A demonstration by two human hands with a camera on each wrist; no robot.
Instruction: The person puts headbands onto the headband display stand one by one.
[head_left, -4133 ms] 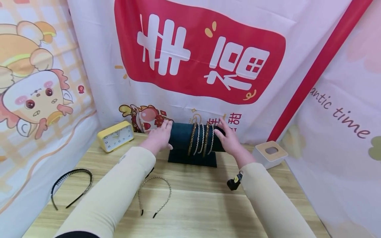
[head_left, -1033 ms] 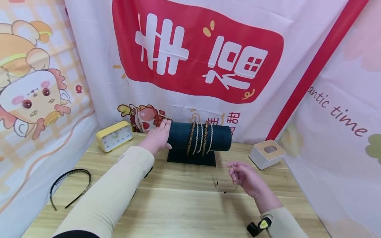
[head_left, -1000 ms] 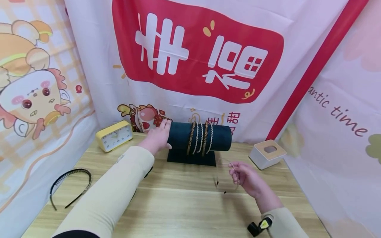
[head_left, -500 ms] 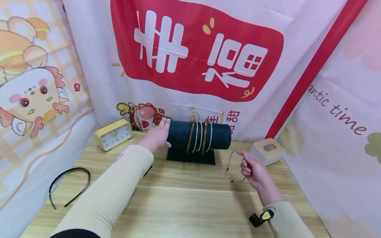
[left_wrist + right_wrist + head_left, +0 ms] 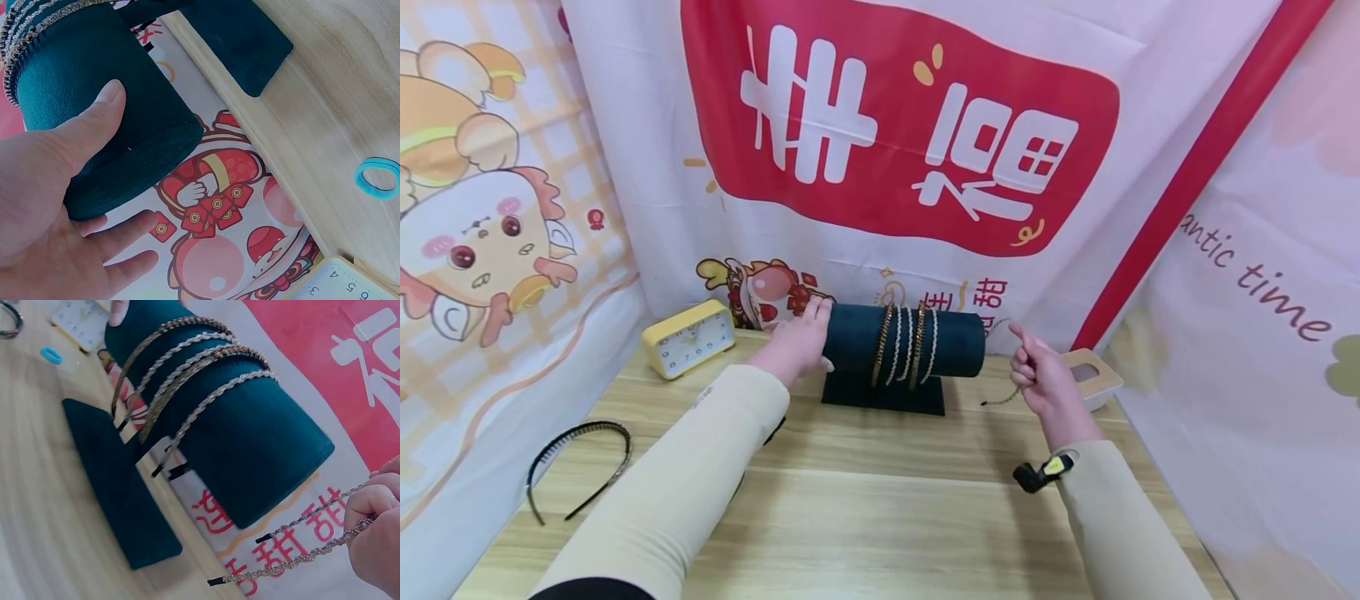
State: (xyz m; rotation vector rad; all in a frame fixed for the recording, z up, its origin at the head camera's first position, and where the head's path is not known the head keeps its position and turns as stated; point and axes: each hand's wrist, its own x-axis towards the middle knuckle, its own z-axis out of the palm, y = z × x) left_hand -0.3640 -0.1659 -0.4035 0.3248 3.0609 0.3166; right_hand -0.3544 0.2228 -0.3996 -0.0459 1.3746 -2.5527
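A dark green velvet headband stand [image 5: 853, 337] carries several metallic headbands [image 5: 906, 346] round its roll. My left hand [image 5: 801, 342] rests on the roll's left end; in the left wrist view its thumb [image 5: 103, 112] lies along the velvet and its fairly straight fingers reach past the end. Just off the roll's right end, my right hand [image 5: 1039, 375] pinches a thin twisted headband [image 5: 300, 557], apart from the stand. In the right wrist view the headband's two black-tipped ends point toward the stand, while the hand covers its other part.
A black toothed headband [image 5: 580, 437] lies at the table's left. The yellow alarm clock [image 5: 688, 337] stands behind it, with a blue hair tie [image 5: 378, 178] nearby in the left wrist view. A white box with a wooden lid [image 5: 1093, 375] sits behind my right hand. Fabric hangs at back and sides.
The thin headband, on the table at first, was lifted by my right hand, which has since risen with it to the stand's right end. My left hand stays on the left end.
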